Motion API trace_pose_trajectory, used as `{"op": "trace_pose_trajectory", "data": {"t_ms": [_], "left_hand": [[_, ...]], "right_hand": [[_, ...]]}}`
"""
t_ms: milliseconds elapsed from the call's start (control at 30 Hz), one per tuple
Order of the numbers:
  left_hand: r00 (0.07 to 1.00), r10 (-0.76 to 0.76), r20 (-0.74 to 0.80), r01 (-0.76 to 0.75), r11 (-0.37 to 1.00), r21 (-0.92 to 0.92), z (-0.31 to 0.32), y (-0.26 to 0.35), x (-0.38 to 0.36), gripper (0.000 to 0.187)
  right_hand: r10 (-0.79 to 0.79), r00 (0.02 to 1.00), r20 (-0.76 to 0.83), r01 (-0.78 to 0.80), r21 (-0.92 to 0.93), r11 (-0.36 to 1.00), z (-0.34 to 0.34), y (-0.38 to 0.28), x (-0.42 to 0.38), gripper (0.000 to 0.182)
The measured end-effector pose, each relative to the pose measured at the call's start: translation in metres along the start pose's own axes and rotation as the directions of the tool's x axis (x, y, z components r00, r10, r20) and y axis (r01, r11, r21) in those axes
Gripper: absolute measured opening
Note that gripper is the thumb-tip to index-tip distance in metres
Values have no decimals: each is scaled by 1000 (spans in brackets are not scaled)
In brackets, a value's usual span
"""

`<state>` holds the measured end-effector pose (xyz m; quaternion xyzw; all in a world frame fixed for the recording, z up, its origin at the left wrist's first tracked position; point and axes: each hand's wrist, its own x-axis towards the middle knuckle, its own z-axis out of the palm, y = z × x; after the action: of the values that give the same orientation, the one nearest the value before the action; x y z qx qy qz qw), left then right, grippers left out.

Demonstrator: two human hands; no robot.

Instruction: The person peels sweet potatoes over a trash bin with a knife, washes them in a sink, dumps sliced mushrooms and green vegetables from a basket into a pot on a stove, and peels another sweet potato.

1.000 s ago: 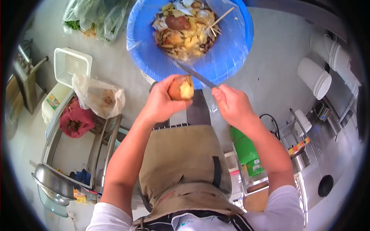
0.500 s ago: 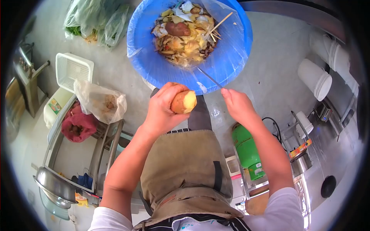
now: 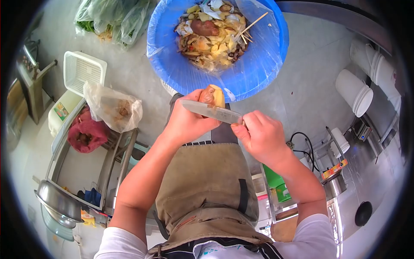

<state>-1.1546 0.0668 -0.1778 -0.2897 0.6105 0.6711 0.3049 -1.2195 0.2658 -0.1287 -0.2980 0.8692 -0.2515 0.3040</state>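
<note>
My left hand (image 3: 188, 120) is wrapped round a potato (image 3: 210, 96) with brown skin and a pale yellow cut patch on its right side. A knife (image 3: 212, 112) is gripped by its handle in my right hand (image 3: 264, 134). Its broad blade points left and lies across the lower side of the potato, over my left fingers. Just beyond both hands stands a blue bin (image 3: 168, 73) lined with clear plastic, holding peelings, food scraps and wooden sticks.
White buckets (image 3: 353, 93) lie at the right. On the left are a white basket (image 3: 85, 71), a plastic bag (image 3: 114, 108), a red mesh sack (image 3: 86, 136) and a metal rack. Bags of greens (image 3: 108, 21) rest on the floor. A green cylinder (image 3: 276, 183) is partly behind my right arm.
My right hand has brought the knife in to the left, and its blade now lies across the potato. My left hand has turned the potato and moved it slightly up.
</note>
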Motion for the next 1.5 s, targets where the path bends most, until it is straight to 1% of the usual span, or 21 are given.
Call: {"op": "trace_pose_trajectory", "data": {"t_ms": [100,200,300,400,500,567,600,633,700,767,800,933,1033,1133,1267,1333,1367,1400,1433,1467,1500], "left_hand": [[992,-122,-6,123,992,6,0,6,-4,38],[989,-145,-1,145,988,-54,0,12,-8,37],[990,-139,-31,139,990,0,1,7,-11,36],[990,-112,-82,121,985,126,1,6,-13,35],[985,-154,-79,164,976,145,-2,9,-16,36],[984,-148,-102,163,972,169,2,7,-24,34],[983,-138,-118,158,970,184,2,7,-23,34],[981,-142,-134,172,952,252,-1,9,-16,37],[972,-188,-143,229,897,378,1,13,-13,45],[982,-138,-131,176,919,352,6,-2,-14,48],[987,-88,-137,131,930,343,4,-1,-6,50],[986,-137,-94,142,989,39,2,7,-12,40],[980,-161,-118,176,976,126,0,7,-13,33],[992,-26,-122,48,981,186,1,-1,-11,31],[995,31,-90,-1,948,317,-3,6,-14,32],[991,51,-122,-7,941,338,-3,1,-17,33],[996,3,-93,23,960,278,-2,4,-20,34],[997,-38,-61,50,974,223,-4,7,-23,34],[996,-74,-40,79,983,168,-7,9,-22,35],[993,-87,-78,97,986,136,-9,6,-17,35],[988,-117,-96,127,987,101,-8,3,-15,36]], "right_hand": [[-11,999,38,15,-108,994,0,0,-1,35],[-8,995,95,17,-93,996,-1,0,-2,36],[-3,990,141,11,-52,999,1,3,-2,35],[-26,983,183,31,-26,999,0,3,-2,33],[33,992,120,-23,-80,996,15,28,1,32],[204,966,160,-184,-135,974,15,63,5,33],[284,944,170,-257,-164,953,12,66,15,33],[313,919,241,-286,-141,948,8,58,13,34],[152,964,219,-149,-31,988,7,30,9,34],[31,984,177,-32,7,999,5,9,0,33],[32,986,166,-32,-4,999,5,6,0,33],[45,987,156,-42,-18,999,10,3,-8,33],[34,987,158,-31,-19,999,7,1,-6,34],[33,983,181,-31,-14,999,6,1,-7,33],[22,981,193,-25,11,1000,12,11,-7,36],[284,924,254,-265,-107,958,26,55,1,41],[408,872,271,-374,-171,912,28,70,4,43],[410,864,292,-392,-119,912,22,66,5,45],[398,862,314,-398,-65,915,13,59,9,47],[381,860,341,-402,-10,916,8,54,11,49],[261,924,281,-281,32,959,9,44,5,42]]}}
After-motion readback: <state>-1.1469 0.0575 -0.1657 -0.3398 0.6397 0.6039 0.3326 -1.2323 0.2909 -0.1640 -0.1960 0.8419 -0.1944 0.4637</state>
